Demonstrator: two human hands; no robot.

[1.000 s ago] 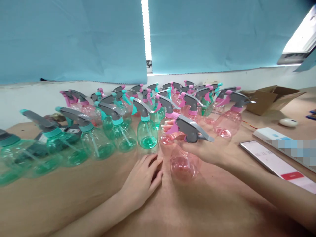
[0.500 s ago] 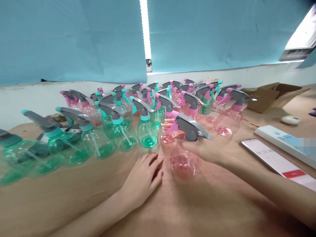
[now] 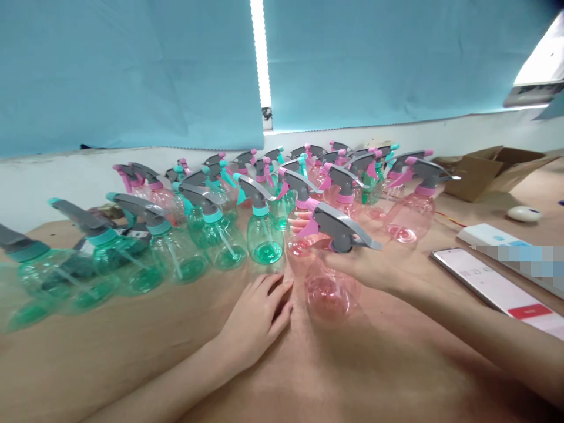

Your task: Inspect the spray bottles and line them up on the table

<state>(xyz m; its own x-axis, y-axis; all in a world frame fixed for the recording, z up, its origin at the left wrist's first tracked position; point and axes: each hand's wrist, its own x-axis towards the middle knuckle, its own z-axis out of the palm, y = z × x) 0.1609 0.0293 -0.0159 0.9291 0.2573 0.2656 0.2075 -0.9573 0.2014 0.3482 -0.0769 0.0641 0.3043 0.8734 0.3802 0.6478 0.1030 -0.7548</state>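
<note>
My right hand [image 3: 363, 267] is wrapped round the neck of a pink spray bottle [image 3: 331, 294] with a grey and pink trigger head, its fingers partly hidden behind the bottle. The bottle stands upright on the table, close in front of me. To its left, my left hand [image 3: 258, 320] lies flat on the wood, fingers stretched out and holding nothing. Just beyond those fingertips is a green spray bottle [image 3: 265, 244] with a turquoise collar. Further right, another pink spray bottle [image 3: 409, 217] leans or looks tilted.
Several green spray bottles [image 3: 178, 258] line the left side, with mixed pink and green ones crowded behind. On the right are a phone [image 3: 480, 282], a white power strip [image 3: 480, 238], a white mouse [image 3: 524, 214] and an open cardboard box [image 3: 473, 176]. A blue curtain [image 3: 132, 70] hangs behind.
The view has shifted very slightly. Both hands and the held spray bottle keep their places.
</note>
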